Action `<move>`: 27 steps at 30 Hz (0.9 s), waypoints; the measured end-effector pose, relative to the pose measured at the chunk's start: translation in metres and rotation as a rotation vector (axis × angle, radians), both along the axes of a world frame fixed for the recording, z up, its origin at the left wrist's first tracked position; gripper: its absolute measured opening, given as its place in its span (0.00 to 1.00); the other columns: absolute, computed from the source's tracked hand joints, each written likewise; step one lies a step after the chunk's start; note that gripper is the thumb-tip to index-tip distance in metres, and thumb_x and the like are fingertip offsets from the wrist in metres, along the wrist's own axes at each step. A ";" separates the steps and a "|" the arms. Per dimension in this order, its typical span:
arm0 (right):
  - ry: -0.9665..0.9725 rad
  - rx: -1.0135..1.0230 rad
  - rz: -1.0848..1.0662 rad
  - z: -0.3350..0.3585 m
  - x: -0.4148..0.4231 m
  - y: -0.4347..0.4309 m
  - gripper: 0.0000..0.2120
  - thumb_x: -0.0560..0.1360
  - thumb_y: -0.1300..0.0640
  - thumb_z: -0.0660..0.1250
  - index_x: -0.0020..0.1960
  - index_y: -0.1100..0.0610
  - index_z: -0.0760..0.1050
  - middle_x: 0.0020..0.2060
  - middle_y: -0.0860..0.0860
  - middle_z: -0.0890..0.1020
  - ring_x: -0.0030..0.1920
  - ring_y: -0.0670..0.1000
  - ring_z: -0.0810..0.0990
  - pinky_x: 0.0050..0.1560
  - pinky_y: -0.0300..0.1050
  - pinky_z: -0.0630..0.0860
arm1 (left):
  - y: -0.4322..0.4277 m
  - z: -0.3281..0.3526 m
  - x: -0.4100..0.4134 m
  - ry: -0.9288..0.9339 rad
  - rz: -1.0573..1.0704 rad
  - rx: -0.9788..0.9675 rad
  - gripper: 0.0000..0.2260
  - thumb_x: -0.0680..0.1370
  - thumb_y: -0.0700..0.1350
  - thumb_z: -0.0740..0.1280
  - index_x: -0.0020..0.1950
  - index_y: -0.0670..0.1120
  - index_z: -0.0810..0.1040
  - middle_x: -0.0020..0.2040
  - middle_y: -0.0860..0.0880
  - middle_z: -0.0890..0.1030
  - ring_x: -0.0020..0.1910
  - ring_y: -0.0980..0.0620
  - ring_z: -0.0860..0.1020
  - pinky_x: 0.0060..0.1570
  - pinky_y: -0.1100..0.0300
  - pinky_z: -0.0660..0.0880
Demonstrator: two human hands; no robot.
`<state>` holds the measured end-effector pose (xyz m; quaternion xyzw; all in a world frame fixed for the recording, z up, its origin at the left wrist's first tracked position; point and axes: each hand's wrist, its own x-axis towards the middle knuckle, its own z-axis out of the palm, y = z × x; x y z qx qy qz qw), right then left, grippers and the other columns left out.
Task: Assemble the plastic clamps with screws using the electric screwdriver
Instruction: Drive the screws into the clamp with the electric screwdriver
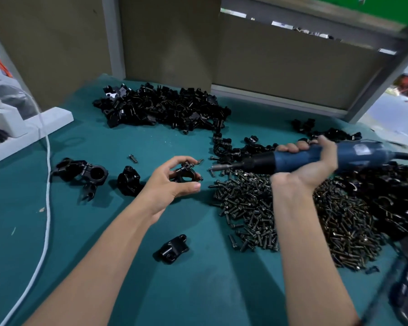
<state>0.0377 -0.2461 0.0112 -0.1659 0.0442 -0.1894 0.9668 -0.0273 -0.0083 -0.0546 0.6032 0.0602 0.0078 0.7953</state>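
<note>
The heap of screws [292, 215] on the green table mat [99, 243] serves as the reference point. The left hand [172, 184] is just left of the heap's upper corner, raised off the mat, fingers and thumb curled around a black plastic clamp [185, 174]; screws stand up out of the top of this clamp. The right hand [313, 161] is over the far edge of the heap, wrapped firmly around the blue body of the electric screwdriver [320, 156]. The tool lies nearly level, and its bit points left toward the held clamp, with a clear gap between bit tip and clamp. Its black cord runs off beyond the heap to the right. A single clamp body [173, 249] lies on the mat left of the heap's near end. Further left of the heap, past the left hand, rest one black clamp [128, 181] and a cluster of joined clamps [80, 171], with a loose screw [132, 158] between them and slightly behind. A large pile of black clamp parts [160, 109] sits behind and left of the heap; a second mass of black parts [396, 196] adjoins its right side. A white cable [48, 184] runs along the mat well to the left of the heap.
</note>
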 end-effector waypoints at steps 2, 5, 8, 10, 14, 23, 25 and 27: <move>0.079 -0.060 0.146 0.007 0.004 0.033 0.10 0.75 0.56 0.65 0.37 0.54 0.67 0.25 0.47 0.70 0.23 0.47 0.68 0.28 0.38 0.68 | 0.001 0.000 0.000 0.007 -0.022 -0.014 0.20 0.68 0.29 0.74 0.53 0.52 0.83 0.51 0.41 0.84 0.46 0.42 0.85 0.46 0.61 0.81; 0.080 -0.065 0.163 0.001 0.007 0.044 0.10 0.75 0.56 0.64 0.37 0.54 0.68 0.25 0.47 0.70 0.23 0.48 0.68 0.28 0.38 0.69 | 0.001 0.002 -0.002 0.006 -0.070 0.022 0.20 0.65 0.33 0.76 0.50 0.55 0.84 0.52 0.42 0.83 0.48 0.42 0.85 0.51 0.58 0.81; 0.056 -0.058 0.166 0.002 0.010 0.044 0.09 0.75 0.55 0.63 0.37 0.55 0.68 0.24 0.47 0.70 0.22 0.48 0.68 0.28 0.38 0.69 | 0.001 0.004 -0.003 0.006 -0.114 0.095 0.21 0.66 0.33 0.77 0.51 0.56 0.83 0.56 0.44 0.81 0.55 0.43 0.83 0.59 0.53 0.78; 0.037 -0.060 0.168 -0.002 0.010 0.050 0.09 0.75 0.56 0.63 0.37 0.55 0.68 0.25 0.48 0.70 0.22 0.48 0.68 0.28 0.38 0.69 | 0.002 0.004 -0.003 -0.003 -0.144 0.112 0.21 0.66 0.32 0.77 0.51 0.56 0.83 0.54 0.46 0.83 0.53 0.46 0.83 0.55 0.55 0.80; 0.029 -0.070 0.182 -0.003 0.010 0.050 0.09 0.75 0.56 0.63 0.37 0.55 0.68 0.24 0.48 0.70 0.22 0.48 0.68 0.27 0.38 0.69 | 0.004 0.004 -0.006 -0.017 -0.204 0.135 0.22 0.68 0.31 0.76 0.54 0.54 0.82 0.48 0.52 0.86 0.46 0.54 0.85 0.44 0.62 0.81; -0.002 -0.092 0.197 -0.005 0.011 0.048 0.08 0.74 0.56 0.62 0.37 0.56 0.68 0.25 0.48 0.70 0.23 0.48 0.67 0.27 0.39 0.68 | 0.002 0.002 -0.006 -0.019 -0.244 0.184 0.22 0.69 0.30 0.76 0.54 0.54 0.82 0.47 0.50 0.86 0.45 0.51 0.85 0.43 0.60 0.81; -0.004 -0.088 0.203 -0.005 0.010 0.048 0.09 0.74 0.56 0.62 0.36 0.56 0.68 0.25 0.48 0.70 0.23 0.48 0.67 0.27 0.39 0.68 | 0.002 0.003 -0.007 -0.022 -0.244 0.189 0.21 0.69 0.30 0.75 0.53 0.54 0.82 0.47 0.50 0.86 0.45 0.50 0.85 0.42 0.61 0.80; 0.000 -0.081 0.210 -0.005 0.010 0.048 0.09 0.74 0.56 0.61 0.36 0.56 0.68 0.24 0.48 0.70 0.23 0.48 0.67 0.27 0.38 0.68 | 0.002 0.003 -0.007 -0.035 -0.232 0.213 0.21 0.69 0.29 0.75 0.50 0.55 0.82 0.48 0.49 0.86 0.44 0.52 0.84 0.41 0.62 0.80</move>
